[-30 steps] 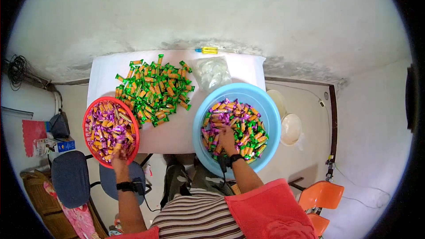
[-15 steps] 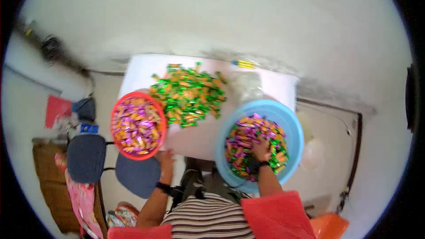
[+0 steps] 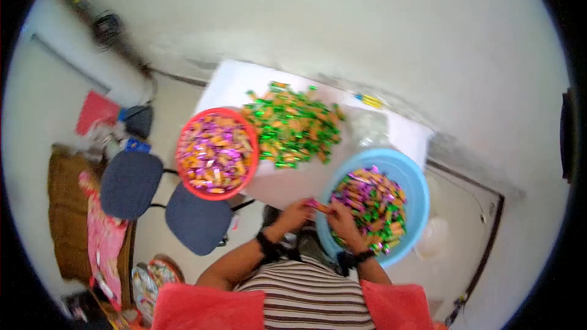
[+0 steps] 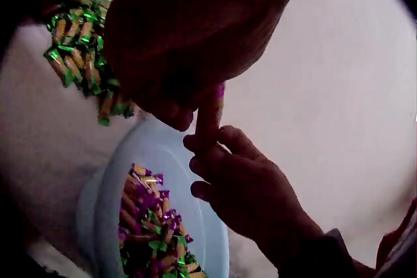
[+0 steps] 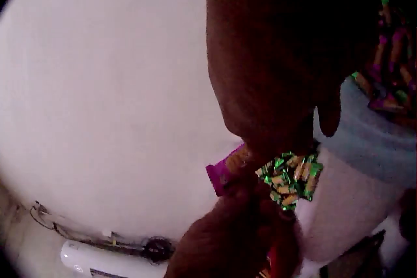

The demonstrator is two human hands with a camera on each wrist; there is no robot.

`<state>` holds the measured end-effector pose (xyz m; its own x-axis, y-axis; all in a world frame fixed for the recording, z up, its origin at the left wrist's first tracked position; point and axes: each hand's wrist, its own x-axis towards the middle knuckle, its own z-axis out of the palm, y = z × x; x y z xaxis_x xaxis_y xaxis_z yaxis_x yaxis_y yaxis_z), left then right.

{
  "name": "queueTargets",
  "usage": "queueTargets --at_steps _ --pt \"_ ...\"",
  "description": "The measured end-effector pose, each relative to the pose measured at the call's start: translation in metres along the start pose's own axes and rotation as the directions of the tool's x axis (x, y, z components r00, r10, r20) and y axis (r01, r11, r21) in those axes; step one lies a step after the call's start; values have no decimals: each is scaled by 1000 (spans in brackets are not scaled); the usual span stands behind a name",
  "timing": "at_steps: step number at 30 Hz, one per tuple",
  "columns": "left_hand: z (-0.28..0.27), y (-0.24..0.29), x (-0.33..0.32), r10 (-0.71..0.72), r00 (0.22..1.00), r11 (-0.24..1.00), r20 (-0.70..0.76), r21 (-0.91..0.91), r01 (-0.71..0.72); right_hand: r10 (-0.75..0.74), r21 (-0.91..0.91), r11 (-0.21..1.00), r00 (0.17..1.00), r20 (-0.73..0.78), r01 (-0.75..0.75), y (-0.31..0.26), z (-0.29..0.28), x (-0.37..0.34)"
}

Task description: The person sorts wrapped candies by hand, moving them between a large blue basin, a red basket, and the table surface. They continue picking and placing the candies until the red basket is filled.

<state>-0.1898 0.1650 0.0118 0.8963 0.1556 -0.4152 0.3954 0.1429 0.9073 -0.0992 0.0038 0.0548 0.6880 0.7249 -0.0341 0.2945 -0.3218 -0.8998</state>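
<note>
Between both hands is one purple-wrapped candy point(image 3: 317, 206), also seen as a purple wrapper point(image 5: 220, 172) in the right wrist view. The left hand point(image 3: 296, 216) pinches one end, the right hand point(image 3: 344, 226) the other, at the left rim of the blue basin point(image 3: 418, 208). Purple and green candies point(image 3: 370, 201) fill the basin's bottom. In the left wrist view the left hand point(image 4: 189, 37) is large and dark above, the right hand point(image 4: 254, 193) below it with its fingertips on the candy.
A red basket point(image 3: 255, 174) of purple-wrapped candies stands on the left of the white table point(image 3: 235, 79). Beside it lies a pile of green-wrapped candies point(image 3: 293, 125). A clear plastic bag point(image 3: 369, 127) and a small yellow item point(image 3: 369, 101) are near the wall. Dark chairs point(image 3: 199, 219) stand at left.
The left hand has moved from the red basket to the basin's near left side. The right hand has come up out of the basin's candies and meets it. The head view has shifted and tilted.
</note>
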Motion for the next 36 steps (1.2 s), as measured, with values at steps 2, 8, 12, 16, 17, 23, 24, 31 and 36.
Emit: queueTargets --at_steps 2,8,12,16,17,23,24,31,36 --pt "-24 40 -16 -81 997 995 -7 -64 80 76 0 997 996 52 -76 1 20 5" --pt "-69 37 -33 -182 978 974 98 -118 193 88 -23 996 989 120 -85 -19 55 20" --pt "-102 13 -36 -161 959 957 -233 -275 94 108 331 936 992 65 -123 -5 64 18" --pt "-185 -18 -39 -121 845 887 -522 -439 -144 325 -132 920 907 -266 -369 55 21 1" --pt "-213 -33 -40 -131 809 874 -573 -452 -179 346 -169 896 884 -313 -410 70 10 -6" --pt "-276 -61 -46 -96 446 954 -890 -211 -214 420 -444 736 859 -293 -511 120 -31 -29" --pt "-273 -64 -45 -94 441 955 -893 -205 -212 476 -524 654 835 -275 -545 121 -34 -28" --pt "-167 -80 -51 352 617 923 -704 372 -103 446 -788 467 876 -182 -402 161 -21 -21" --pt "-58 -50 -45 71 759 963 -647 242 116 384 -839 410 902 -196 -357 164 -26 -19"
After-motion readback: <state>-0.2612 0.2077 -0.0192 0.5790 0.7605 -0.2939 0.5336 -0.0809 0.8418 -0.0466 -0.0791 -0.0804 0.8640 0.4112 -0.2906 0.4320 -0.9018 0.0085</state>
